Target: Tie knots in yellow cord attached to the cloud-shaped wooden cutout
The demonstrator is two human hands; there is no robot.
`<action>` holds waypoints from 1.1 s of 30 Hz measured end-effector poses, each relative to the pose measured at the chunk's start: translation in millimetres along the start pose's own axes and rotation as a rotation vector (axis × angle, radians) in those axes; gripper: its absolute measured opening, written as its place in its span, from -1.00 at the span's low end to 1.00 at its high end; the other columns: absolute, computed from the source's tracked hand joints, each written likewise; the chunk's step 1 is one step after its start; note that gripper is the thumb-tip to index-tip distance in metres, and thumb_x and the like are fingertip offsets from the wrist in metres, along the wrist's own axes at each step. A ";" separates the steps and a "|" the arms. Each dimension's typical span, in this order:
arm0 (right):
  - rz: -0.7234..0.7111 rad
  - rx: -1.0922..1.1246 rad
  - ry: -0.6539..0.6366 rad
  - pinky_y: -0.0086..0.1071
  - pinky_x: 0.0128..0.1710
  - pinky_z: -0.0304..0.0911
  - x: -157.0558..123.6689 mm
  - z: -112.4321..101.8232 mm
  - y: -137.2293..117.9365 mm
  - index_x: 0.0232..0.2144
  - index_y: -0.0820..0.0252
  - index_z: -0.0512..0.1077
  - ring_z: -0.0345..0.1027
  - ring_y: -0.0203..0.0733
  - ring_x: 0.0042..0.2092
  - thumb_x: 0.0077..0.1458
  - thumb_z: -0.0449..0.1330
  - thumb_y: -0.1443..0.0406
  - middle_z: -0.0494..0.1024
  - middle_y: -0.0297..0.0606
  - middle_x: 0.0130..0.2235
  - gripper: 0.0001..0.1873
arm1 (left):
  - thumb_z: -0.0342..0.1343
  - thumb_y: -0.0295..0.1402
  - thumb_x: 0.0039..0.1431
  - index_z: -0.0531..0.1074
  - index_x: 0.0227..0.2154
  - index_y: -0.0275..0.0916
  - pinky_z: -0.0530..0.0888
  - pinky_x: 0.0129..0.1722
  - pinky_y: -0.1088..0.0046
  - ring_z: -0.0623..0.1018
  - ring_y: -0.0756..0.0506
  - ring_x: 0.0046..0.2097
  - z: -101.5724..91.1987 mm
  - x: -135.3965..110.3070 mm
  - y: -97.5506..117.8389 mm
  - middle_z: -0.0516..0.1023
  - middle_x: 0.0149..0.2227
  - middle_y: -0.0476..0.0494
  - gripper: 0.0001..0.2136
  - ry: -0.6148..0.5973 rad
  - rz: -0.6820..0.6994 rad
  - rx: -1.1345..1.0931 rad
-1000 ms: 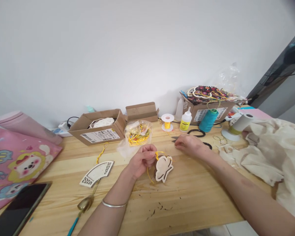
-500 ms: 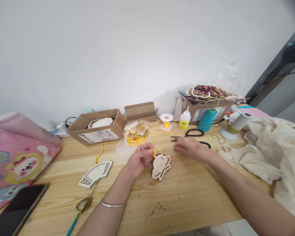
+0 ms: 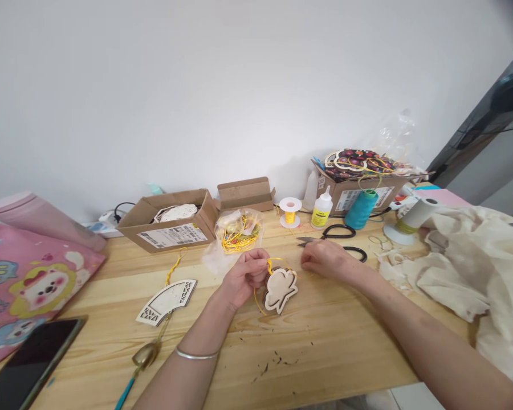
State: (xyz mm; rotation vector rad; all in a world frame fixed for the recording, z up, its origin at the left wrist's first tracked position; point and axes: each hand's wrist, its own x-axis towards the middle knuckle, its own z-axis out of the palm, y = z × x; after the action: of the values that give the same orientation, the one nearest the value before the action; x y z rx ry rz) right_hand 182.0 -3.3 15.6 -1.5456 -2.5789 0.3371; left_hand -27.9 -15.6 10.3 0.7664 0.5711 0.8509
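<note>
My left hand (image 3: 247, 277) is closed in a pinch on a yellow cord (image 3: 269, 264) at the upper left of a layered, flower-like wooden cutout (image 3: 279, 289). The cutout hangs beside my fingertips, just over the table, and a loose loop of cord curves below the hand. My right hand (image 3: 326, 260) is closed to the right of the cutout, its fingertips turned down and partly hidden; what they hold, if anything, cannot be made out. Black-handled scissors (image 3: 341, 231) lie right behind that hand, which covers part of them.
A fan-shaped wooden piece (image 3: 166, 302), a gold spoon (image 3: 144, 355) and a phone (image 3: 32, 361) lie left. Behind stand a cardboard box (image 3: 173, 236), a bag of yellow cords (image 3: 239, 233), a cord spool (image 3: 289, 216), a glue bottle (image 3: 322, 209) and teal thread (image 3: 361, 209). Cream cloth (image 3: 461, 273) lies right.
My right hand has shifted very slightly left and down, its fingers a little more curled. The left hand keeps its pinch on the cord and has barely moved.
</note>
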 end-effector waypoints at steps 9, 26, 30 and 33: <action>0.170 -0.016 -0.135 -0.52 -0.66 -0.06 -24.9 -30.5 36.7 -0.64 0.16 0.41 0.20 -0.34 -0.57 -0.12 0.02 0.17 0.40 -0.36 -0.62 -0.74 | 0.11 -0.46 -0.22 0.29 -0.61 -0.34 -0.15 -0.74 0.66 -0.08 0.19 -0.72 0.9 -0.4 -0.5 -0.09 -0.77 0.18 -0.91 -0.012 0.007 -0.005; -0.136 -0.135 0.080 -0.46 -0.41 0.04 9.2 6.3 -14.9 -0.52 0.23 0.39 0.21 -0.26 -0.35 -0.04 0.02 0.36 0.43 -0.23 -0.44 -0.85 | 0.14 -0.42 -0.26 0.26 -0.63 -0.33 -0.15 -0.75 0.67 -0.08 0.19 -0.73 2.8 -0.1 0.5 -0.09 -0.77 0.19 -0.85 0.001 -0.008 0.023; -0.158 -0.211 -0.040 -0.45 -0.42 0.05 4.3 -6.0 -15.7 -0.55 0.24 0.40 0.24 -0.23 -0.36 -0.09 0.03 0.41 0.44 -0.21 -0.46 -0.84 | 0.14 -0.41 -0.26 0.25 -0.62 -0.32 -0.14 -0.75 0.68 -0.08 0.19 -0.73 2.4 -0.5 0.6 -0.10 -0.77 0.19 -0.84 0.005 -0.016 0.024; -0.110 -0.157 -0.110 -0.48 -0.44 0.06 -9.2 -16.5 -3.5 -0.58 0.20 0.42 0.27 -0.25 -0.38 -0.16 0.05 0.44 0.46 -0.25 -0.47 -0.84 | 0.13 -0.41 -0.25 0.24 -0.62 -0.31 -0.15 -0.75 0.68 -0.09 0.19 -0.73 2.2 -0.6 1.1 -0.11 -0.77 0.20 -0.85 0.015 -0.018 0.017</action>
State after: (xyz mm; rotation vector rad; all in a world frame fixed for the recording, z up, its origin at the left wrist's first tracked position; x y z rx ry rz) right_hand 186.9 -10.9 32.7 -1.4626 -2.8231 0.2187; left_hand -27.2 -16.4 12.6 0.7702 0.5983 0.8361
